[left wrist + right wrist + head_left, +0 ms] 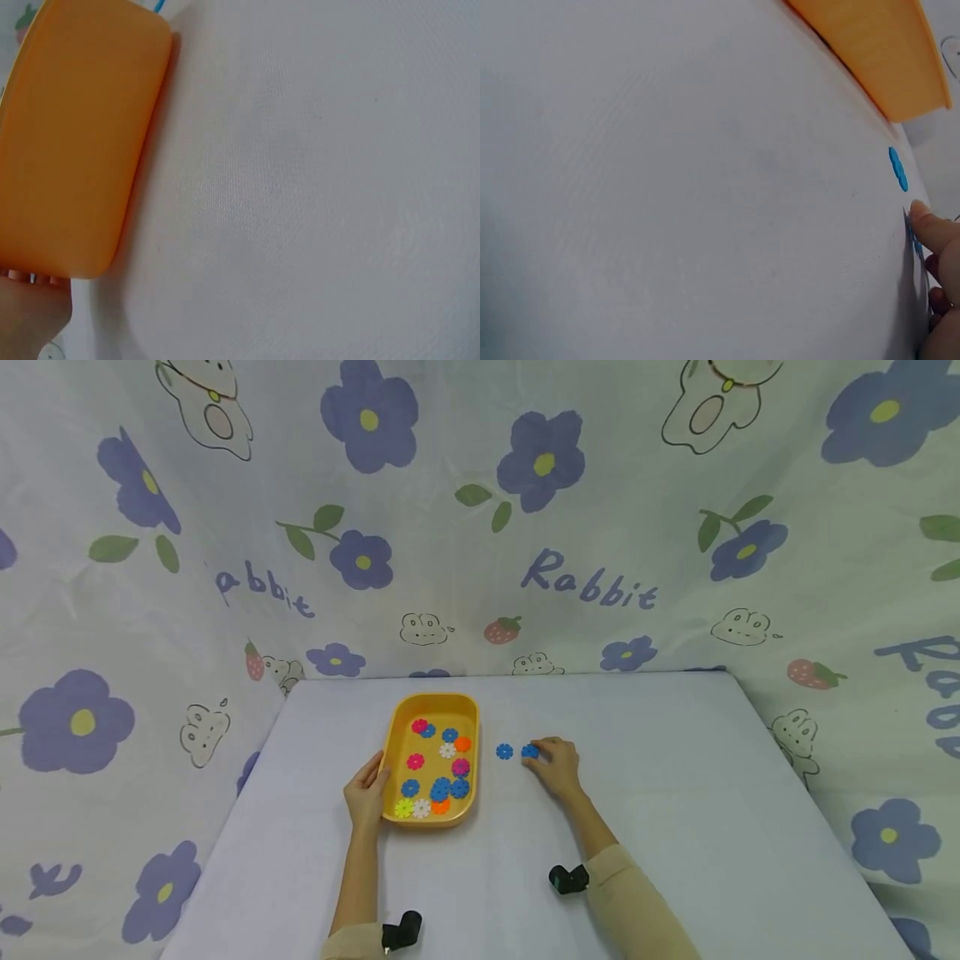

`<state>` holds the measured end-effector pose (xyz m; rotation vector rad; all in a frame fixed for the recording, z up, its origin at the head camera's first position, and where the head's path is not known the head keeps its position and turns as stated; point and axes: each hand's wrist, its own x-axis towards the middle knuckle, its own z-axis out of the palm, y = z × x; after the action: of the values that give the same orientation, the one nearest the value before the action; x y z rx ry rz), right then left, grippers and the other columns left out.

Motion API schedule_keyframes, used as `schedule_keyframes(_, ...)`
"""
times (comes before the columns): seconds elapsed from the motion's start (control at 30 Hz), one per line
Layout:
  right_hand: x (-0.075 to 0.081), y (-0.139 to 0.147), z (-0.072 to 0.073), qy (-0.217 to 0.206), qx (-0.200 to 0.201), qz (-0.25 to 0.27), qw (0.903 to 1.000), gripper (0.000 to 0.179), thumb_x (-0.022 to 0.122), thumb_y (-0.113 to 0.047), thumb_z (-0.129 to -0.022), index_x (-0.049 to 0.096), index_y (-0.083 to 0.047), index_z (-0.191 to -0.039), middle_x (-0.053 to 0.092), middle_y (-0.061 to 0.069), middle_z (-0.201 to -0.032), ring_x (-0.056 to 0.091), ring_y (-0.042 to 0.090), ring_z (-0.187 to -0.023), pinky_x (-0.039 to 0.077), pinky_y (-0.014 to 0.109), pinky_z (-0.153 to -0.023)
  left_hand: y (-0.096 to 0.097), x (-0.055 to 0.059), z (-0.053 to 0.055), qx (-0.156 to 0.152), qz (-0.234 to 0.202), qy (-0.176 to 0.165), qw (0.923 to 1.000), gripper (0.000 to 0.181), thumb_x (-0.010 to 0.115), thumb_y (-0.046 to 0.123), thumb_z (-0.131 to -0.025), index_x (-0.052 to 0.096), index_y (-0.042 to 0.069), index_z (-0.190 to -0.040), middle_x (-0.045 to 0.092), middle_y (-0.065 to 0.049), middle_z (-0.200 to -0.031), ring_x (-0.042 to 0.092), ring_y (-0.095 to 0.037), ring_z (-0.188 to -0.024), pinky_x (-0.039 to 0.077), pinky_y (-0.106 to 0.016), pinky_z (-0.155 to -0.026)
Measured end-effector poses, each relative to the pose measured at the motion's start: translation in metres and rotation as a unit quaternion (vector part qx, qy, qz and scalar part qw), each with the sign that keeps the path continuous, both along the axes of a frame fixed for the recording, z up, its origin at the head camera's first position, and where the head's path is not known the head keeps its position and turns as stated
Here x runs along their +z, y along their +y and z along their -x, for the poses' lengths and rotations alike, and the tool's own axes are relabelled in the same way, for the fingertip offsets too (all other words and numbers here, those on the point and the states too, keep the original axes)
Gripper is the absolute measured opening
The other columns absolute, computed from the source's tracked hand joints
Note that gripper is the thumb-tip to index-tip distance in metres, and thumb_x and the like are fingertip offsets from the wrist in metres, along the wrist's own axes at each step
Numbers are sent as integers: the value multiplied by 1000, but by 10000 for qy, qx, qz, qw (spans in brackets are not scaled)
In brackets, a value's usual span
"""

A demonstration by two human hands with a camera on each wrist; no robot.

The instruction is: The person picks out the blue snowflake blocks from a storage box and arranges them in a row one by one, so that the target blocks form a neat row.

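Observation:
My left hand (365,789) grips the left rim of a yellow plastic tray (471,720), thumb over the edge and the other fingers along the outside wall. Inside lie several notched, flower-shaped plastic discs in blue, pink, orange, white and yellow-green. To the right of the tray, my right hand (555,766) pinches a blue notched disc (529,751) at the white tabletop, partly covered by the fingertips. A second blue disc (504,751) lies flat between that hand and the tray; the right wrist view shows this disc (898,169) just beyond the thumb.
The white tabletop (660,827) extends around the tray and both arms. A printed cloth (450,552) with flowers and rabbits hangs behind and at the sides of the table. Small black devices are strapped at both wrists.

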<state>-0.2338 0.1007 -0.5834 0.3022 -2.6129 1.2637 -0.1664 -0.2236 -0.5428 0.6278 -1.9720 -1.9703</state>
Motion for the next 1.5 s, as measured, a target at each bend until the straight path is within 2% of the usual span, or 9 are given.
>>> schedule_keyframes(0.1,2,-1,-1,-182,-118,-156,9996,44,78,-22,-76,67,2,-110,60,23,-113,49,43,-107,35,60,-92,0,1,-1,-55,-57,-39,10000,38,59,5,-91,56,0,-129,53,-17,-133,49,-25,-123,46,-8,-84)
schedule_keyframes(0.23,1,-1,-2,-362,-242,-146,9989,46,79,-21,-75,66,5,-111,57,25,-115,48,43,-110,34,60,-96,1,3,-2,-90,-105,-66,9999,38,58,6,-92,55,1,-130,52,-16,-134,48,-26,-124,46,-8,-84)
schedule_keyframes(0.47,3,-3,-3,-191,-384,99,9990,32,81,-16,-73,71,4,-96,59,23,-108,51,42,-105,36,59,-94,2,2,-2,-54,-40,-130,9999,39,59,7,-92,56,2,-130,53,-16,-133,52,-22,-121,47,-9,-83)
schedule_keyframes(0.57,3,-5,-2,-129,-403,43,9991,31,81,-16,-73,72,3,-95,60,22,-106,52,41,-104,37,59,-92,1,0,-2,-37,-58,-125,9999,38,59,7,-92,56,3,-130,53,-16,-133,53,-20,-120,47,-9,-83)
schedule_keyframes(0.77,4,-9,0,-376,-512,-127,9979,33,81,-23,-73,73,-3,-98,59,20,-109,48,41,-107,35,59,-91,0,0,-1,-47,-103,-102,9999,38,59,7,-92,56,2,-130,53,-16,-134,51,-24,-122,47,-9,-83)
schedule_keyframes(1.1,8,-11,-2,-728,-479,4,9962,32,81,-24,-73,74,-6,-98,55,19,-113,43,39,-108,31,57,-89,0,1,-2,-31,-100,-111,9999,38,59,7,-92,56,2,-129,53,-16,-133,57,-3,-106,47,-9,-82)
schedule_keyframes(1.33,10,-11,-4,-865,-453,-89,9952,32,81,-24,-74,74,-7,-100,54,19,-116,41,39,-111,30,56,-92,1,2,-2,-3,-85,-76,9999,38,59,5,-91,56,1,-129,53,-17,-133,56,-8,-112,47,-9,-83)
schedule_keyframes(1.5,12,-13,-5,-844,-423,-170,9954,32,80,-25,-75,74,-8,-101,53,19,-118,39,39,-112,30,56,-93,1,1,-1,-3,-86,-75,9999,38,59,5,-91,56,1,-129,53,-16,-133,53,-18,-119,47,-9,-83)
